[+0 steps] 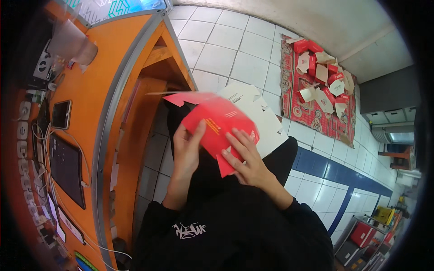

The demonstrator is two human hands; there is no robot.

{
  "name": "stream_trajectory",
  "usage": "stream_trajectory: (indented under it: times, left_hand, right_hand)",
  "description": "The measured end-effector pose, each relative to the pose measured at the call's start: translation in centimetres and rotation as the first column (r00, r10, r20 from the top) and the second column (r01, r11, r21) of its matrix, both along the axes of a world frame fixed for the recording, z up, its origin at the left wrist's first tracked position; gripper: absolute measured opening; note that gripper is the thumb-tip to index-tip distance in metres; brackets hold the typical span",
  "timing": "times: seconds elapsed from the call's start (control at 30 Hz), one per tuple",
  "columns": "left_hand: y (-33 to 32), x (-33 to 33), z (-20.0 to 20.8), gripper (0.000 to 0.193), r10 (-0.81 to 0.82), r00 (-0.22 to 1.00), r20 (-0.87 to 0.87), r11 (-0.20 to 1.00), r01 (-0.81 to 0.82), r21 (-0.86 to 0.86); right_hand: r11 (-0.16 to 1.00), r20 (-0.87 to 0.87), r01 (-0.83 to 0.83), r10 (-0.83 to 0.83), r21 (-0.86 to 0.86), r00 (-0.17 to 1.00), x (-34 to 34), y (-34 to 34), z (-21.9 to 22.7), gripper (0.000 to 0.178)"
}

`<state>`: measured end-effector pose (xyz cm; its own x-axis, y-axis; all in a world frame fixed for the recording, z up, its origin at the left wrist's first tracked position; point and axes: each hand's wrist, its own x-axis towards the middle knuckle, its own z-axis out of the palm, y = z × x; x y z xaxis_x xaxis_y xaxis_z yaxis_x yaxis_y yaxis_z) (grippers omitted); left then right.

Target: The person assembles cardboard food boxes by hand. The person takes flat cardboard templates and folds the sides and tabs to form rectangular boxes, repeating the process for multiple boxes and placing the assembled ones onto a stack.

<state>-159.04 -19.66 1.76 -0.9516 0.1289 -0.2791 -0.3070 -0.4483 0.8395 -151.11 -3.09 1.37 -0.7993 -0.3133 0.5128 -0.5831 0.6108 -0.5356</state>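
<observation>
A red cardboard box blank point(226, 122), partly folded and with loose flaps, is held over my lap. My left hand point(185, 144) grips its left edge, thumb on the red face and fingers behind. At its lower right, my right hand point(246, 160) has its fingers on the red face near a pointed flap; the thumb side presses there too. The far flap is smeared by motion. Beneath and beyond it, flat white cardboard sheets point(269, 128) with slots and tabs rest on my knees.
To the left stands an orange desk point(113, 45) with a grey edge, bearing a phone point(61, 114), a black laptop-like slab point(67, 169) and cables. On a red patterned mat point(312, 122) at the far right lie several folded red boxes point(334, 86). A rack point(361, 239) stands lower right.
</observation>
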Motion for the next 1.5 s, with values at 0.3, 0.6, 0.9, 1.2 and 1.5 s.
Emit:
stream_trajectory:
  times: [0.3, 0.6, 0.9, 1.2, 1.5]
  left_hand:
    - [-0.1, 1.3, 0.5, 0.029, -0.064, 0.989, -0.136, 0.998, 0.061, -0.028]
    - [1.8, 3.9, -1.3, 0.029, -0.065, 0.986, -0.152, 0.998, 0.068, 0.011]
    - [-0.9, 4.8, -1.0, 0.035, -0.473, 0.852, -0.223, 0.871, 0.414, -0.266]
    - [-2.7, 5.3, -1.3, 0.024, -0.954, 0.292, 0.074, 0.276, 0.945, -0.173]
    - [-2.4, 8.3, -4.9, 0.028, -0.943, 0.319, -0.093, 0.332, 0.894, -0.302]
  right_hand:
    - [0.999, 0.016, -0.051, 0.051, 0.01, 0.999, -1.0, 0.4, 0.6, 0.061]
    - [0.984, -0.035, 0.154, -0.157, -0.088, 0.987, -0.5, -1.4, -1.1, 0.06]
    - [0.846, 0.407, 0.175, 0.054, -0.504, 0.912, 0.1, 0.9, 0.9, 0.065]
    - [0.995, 0.568, 0.002, 0.057, -0.103, 0.821, 0.4, 2.8, 1.9, 0.029]
    - [0.926, 0.558, -0.364, 0.254, 0.095, 0.79, 3.0, 2.7, 3.2, 0.034]
